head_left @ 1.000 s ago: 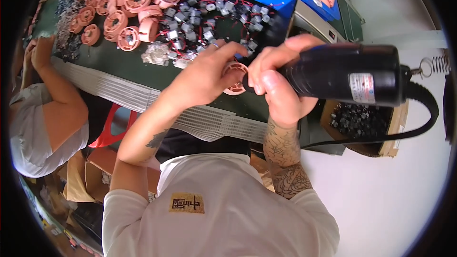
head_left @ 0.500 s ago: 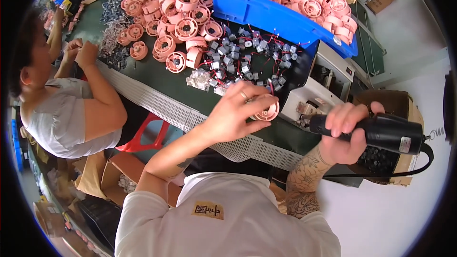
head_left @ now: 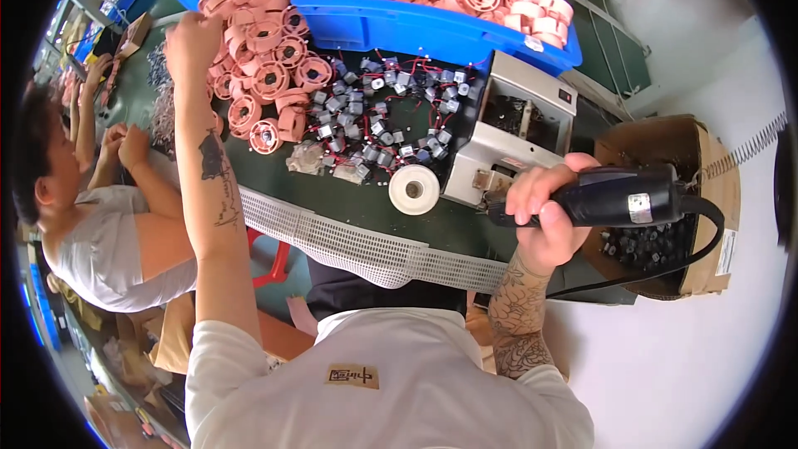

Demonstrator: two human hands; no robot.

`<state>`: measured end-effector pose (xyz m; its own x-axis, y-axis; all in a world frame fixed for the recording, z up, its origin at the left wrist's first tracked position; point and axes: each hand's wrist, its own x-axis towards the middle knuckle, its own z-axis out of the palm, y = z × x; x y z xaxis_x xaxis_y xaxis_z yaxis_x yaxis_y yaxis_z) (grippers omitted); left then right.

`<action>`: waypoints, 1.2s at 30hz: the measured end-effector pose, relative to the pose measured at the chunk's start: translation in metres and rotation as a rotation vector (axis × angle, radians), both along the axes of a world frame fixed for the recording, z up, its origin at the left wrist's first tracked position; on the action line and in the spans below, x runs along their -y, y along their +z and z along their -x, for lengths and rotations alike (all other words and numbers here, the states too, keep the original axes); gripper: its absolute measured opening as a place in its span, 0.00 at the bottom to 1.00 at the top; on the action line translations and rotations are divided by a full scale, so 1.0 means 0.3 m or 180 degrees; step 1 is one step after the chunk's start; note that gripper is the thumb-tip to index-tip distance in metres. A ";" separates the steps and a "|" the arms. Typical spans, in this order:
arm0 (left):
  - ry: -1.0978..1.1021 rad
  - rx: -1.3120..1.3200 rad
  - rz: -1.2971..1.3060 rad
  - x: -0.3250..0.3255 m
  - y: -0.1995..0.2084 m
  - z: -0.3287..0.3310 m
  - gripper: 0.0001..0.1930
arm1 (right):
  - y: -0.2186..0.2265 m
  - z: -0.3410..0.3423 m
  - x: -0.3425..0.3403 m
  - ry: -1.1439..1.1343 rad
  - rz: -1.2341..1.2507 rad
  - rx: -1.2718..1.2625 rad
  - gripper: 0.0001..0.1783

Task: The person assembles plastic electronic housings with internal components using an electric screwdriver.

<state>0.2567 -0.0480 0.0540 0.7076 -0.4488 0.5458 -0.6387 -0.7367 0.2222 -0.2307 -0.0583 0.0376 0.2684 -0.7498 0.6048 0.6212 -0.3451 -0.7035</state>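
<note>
My right hand point(head_left: 544, 208) is wrapped around a black corded electric screwdriver point(head_left: 619, 197), its tip pointing left beside a metal box-shaped machine point(head_left: 515, 120). My left arm is stretched far forward. My left hand point(head_left: 193, 46) is over the left edge of a heap of pink round plastic housings point(head_left: 270, 79), fingers curled down; whatever lies under them is hidden. A round white fixture point(head_left: 413, 189) with a hole in its middle sits on the green table, left of the screwdriver tip.
Small grey motors with red wires point(head_left: 386, 112) are spread across the table. Behind them stands a blue bin point(head_left: 399, 32) of pink housings. A cardboard box point(head_left: 715, 199) of dark parts is at the right. At the left sits a co-worker point(head_left: 116, 233). White mesh point(head_left: 332, 237) lines the near table edge.
My left hand has gone from the fixture to the far-left heap, and the pink housing it held there is off the fixture. The screwdriver stays in my right hand, shifted slightly left and up.
</note>
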 end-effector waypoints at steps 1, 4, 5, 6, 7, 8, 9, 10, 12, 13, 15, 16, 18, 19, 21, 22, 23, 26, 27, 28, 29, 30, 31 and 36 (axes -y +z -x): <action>-0.0177 0.0067 0.0167 0.058 0.039 0.081 0.26 | -0.004 0.005 -0.001 -0.0005 -0.0041 -0.0018 0.30; -0.1840 -0.0757 0.0890 0.219 0.122 0.308 0.22 | -0.012 -0.004 -0.012 -0.0019 -0.0146 -0.0079 0.30; -0.2454 -0.0342 0.0791 0.268 0.119 0.404 0.21 | -0.010 -0.015 -0.018 0.0056 -0.0224 -0.0049 0.30; -0.3068 -0.0477 0.0526 0.340 0.109 0.504 0.22 | -0.020 -0.010 -0.017 0.0022 -0.0261 -0.0120 0.30; -0.3564 -0.0608 0.0289 0.397 0.115 0.651 0.23 | -0.032 0.000 -0.016 -0.0042 -0.0310 -0.0186 0.30; -0.3596 -0.0631 0.0104 0.448 0.104 0.748 0.24 | -0.032 0.002 -0.021 -0.0079 -0.0382 -0.0229 0.30; -0.3994 -0.0134 0.0342 0.510 0.054 0.761 0.26 | -0.026 -0.007 -0.027 -0.0039 -0.0361 -0.0231 0.30; -0.3666 -0.0085 0.0010 0.574 0.032 0.816 0.27 | -0.027 -0.010 -0.024 -0.0070 -0.0421 -0.0293 0.30; -0.3216 -0.0242 -0.0546 0.671 0.023 0.891 0.28 | -0.031 -0.008 -0.014 -0.0234 -0.0500 -0.0424 0.29; -0.3167 -0.0412 -0.0750 0.705 0.023 0.905 0.24 | -0.031 -0.006 -0.012 -0.0236 -0.0501 -0.0432 0.29; -0.3007 -0.0358 -0.0794 0.744 0.026 0.917 0.22 | -0.032 -0.001 -0.006 -0.0223 -0.0562 -0.0381 0.29; -0.2845 -0.0296 -0.0840 0.754 0.031 0.920 0.20 | -0.033 0.003 -0.003 -0.0204 -0.0508 -0.0348 0.29; -0.2889 -0.0370 -0.0633 0.760 0.025 0.900 0.19 | -0.031 0.009 -0.003 -0.0220 -0.0487 -0.0337 0.29; -0.2923 -0.0439 -0.0414 0.758 0.021 0.882 0.18 | -0.030 0.010 -0.004 -0.0229 -0.0455 -0.0325 0.28; -0.3212 -0.0265 -0.0358 0.799 -0.046 0.791 0.17 | -0.029 -0.002 -0.005 -0.0125 -0.0430 -0.0245 0.28; -0.3420 -0.0119 -0.0394 0.811 -0.058 0.759 0.16 | -0.027 -0.007 -0.007 -0.0035 -0.0396 -0.0163 0.28; -0.3449 -0.0169 -0.0347 0.820 -0.076 0.737 0.17 | -0.029 -0.012 -0.012 0.0006 -0.0394 -0.0169 0.28; -0.3522 -0.0729 -0.0302 0.764 -0.030 0.808 0.18 | -0.042 -0.003 -0.007 -0.0018 -0.0365 -0.0220 0.29; -0.3494 -0.0721 -0.0296 0.731 -0.009 0.804 0.18 | -0.039 -0.006 -0.011 -0.0013 -0.0329 -0.0261 0.29; -0.3381 -0.0744 0.0186 0.699 0.007 0.805 0.17 | -0.039 -0.007 -0.013 -0.0024 -0.0299 -0.0306 0.29; -0.3250 -0.0762 0.0664 0.664 0.021 0.804 0.15 | -0.035 -0.009 -0.013 -0.0006 -0.0299 -0.0306 0.29; -0.3605 -0.1207 0.1488 0.586 0.080 0.856 0.13 | -0.036 0.008 -0.007 -0.0099 -0.0315 -0.0246 0.29; -0.3666 -0.1297 0.1621 0.496 0.124 0.874 0.12 | -0.036 0.018 -0.003 -0.0144 -0.0316 -0.0177 0.29; -0.4262 -0.2642 0.0245 0.080 0.094 0.856 0.09 | -0.030 0.048 0.015 -0.0033 -0.0191 -0.0014 0.30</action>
<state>0.0000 -0.0721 0.0823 -0.0622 -0.9600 0.2731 -0.4776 0.2689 0.8364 -0.2451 -0.0629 0.0286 0.2629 -0.7875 0.5575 0.6147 -0.3087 -0.7259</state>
